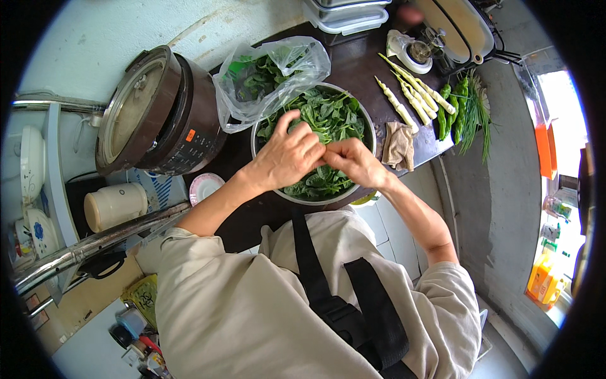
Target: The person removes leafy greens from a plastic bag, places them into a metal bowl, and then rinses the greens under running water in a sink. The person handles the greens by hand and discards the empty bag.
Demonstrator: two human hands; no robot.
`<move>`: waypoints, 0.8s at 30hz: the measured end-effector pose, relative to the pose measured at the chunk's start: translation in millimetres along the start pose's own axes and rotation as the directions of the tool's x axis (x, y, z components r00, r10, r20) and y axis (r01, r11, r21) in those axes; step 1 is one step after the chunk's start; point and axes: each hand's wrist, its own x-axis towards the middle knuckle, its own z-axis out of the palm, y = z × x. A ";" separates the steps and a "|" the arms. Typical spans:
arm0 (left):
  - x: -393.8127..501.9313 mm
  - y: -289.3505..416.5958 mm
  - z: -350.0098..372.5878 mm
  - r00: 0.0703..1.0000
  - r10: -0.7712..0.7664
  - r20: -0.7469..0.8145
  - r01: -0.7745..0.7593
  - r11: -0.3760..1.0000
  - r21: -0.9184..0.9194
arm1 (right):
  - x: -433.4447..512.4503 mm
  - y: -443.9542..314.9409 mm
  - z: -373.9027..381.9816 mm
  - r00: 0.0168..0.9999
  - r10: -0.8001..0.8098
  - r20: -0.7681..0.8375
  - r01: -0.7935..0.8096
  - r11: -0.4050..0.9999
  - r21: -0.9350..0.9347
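Leafy greens (326, 113) heap up in a round metal bowl (372, 128) on the dark counter before me. Over the middle of the bowl, my left hand (291, 154) and my right hand (356, 161) meet at the fingertips. The left index finger is raised and bent, while the other left fingers curl inward. My right fingers are bunched in a pinch; anything between the fingertips is hidden. Behind the bowl, overlapping its far left rim, lies a clear plastic bag (303, 57) with more greens inside.
A brown electric cooker (199, 113) stands left, near a small dish (206, 187). To the right lie peeled bamboo shoots (412, 94), a folded cloth (398, 144), green peppers (457, 109) and scallions (476, 118). Lidded containers (348, 19) are stacked behind. A metal rail (104, 246) crosses the left side.
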 end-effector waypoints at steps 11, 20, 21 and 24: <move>-7.9 6.9 -22.5 0.804 0.491 0.335 0.084 0.464 -0.882 | -70.3 -0.3 27.4 0.818 -0.518 0.251 0.575 0.723 -0.383; 39.3 -69.4 27.1 0.938 -0.305 0.165 0.346 0.863 -0.368 | -102.9 41.5 -3.4 0.944 0.036 -0.329 -0.120 0.963 -0.241; 44.8 -75.7 31.7 0.911 -0.348 0.219 0.396 0.887 -0.239 | -102.1 44.6 -5.2 0.926 0.060 -0.373 -0.143 0.970 -0.198; 49.5 -63.2 43.9 0.914 -0.374 0.159 0.351 0.923 0.157 | -93.5 49.7 -8.3 0.896 0.026 -0.443 -0.068 0.995 -0.079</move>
